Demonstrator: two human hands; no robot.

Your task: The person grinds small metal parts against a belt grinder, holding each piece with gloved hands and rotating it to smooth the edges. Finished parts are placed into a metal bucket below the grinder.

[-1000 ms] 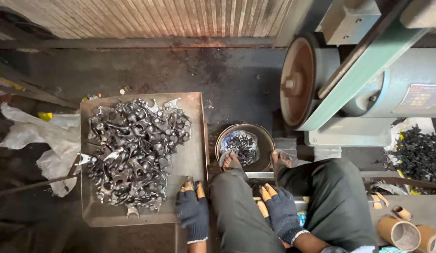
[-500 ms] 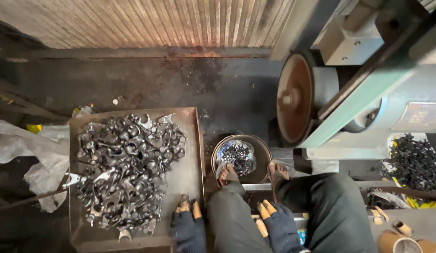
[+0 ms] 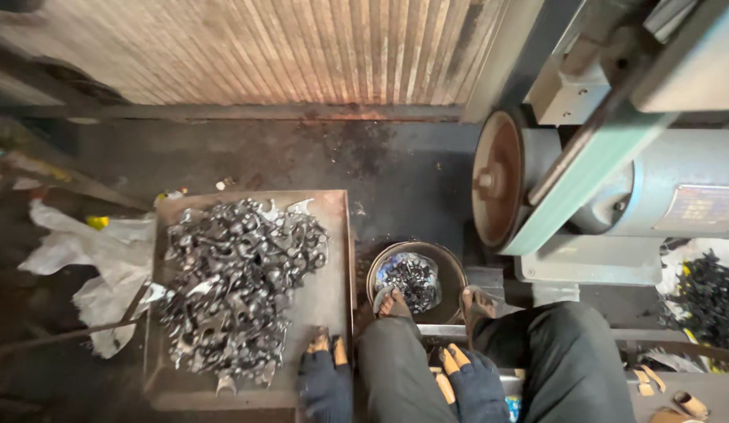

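A belt grinding machine (image 3: 615, 164), with a round wheel (image 3: 496, 178) and a green belt (image 3: 591, 172), was seen at three o'clock from the seated person's knees. A flat metal tray (image 3: 333, 282) was set on the floor at nine o'clock from the knees, and a heap of grey metal parts (image 3: 235, 290) was piled in it. Crumpled white plastic sheeting (image 3: 90, 266) was spread at nine o'clock from the tray. A round bowl (image 3: 451, 270) holding small dark pieces was placed at twelve o'clock from the knees, with both feet resting at its near rim.

The gloved left hand (image 3: 324, 376) was held at the tray's near right corner, just beside the heap, gripping nothing that could be seen. The gloved right hand (image 3: 466, 380) was held between the knees; whether anything was clasped in it could not be told. The hands were kept apart.
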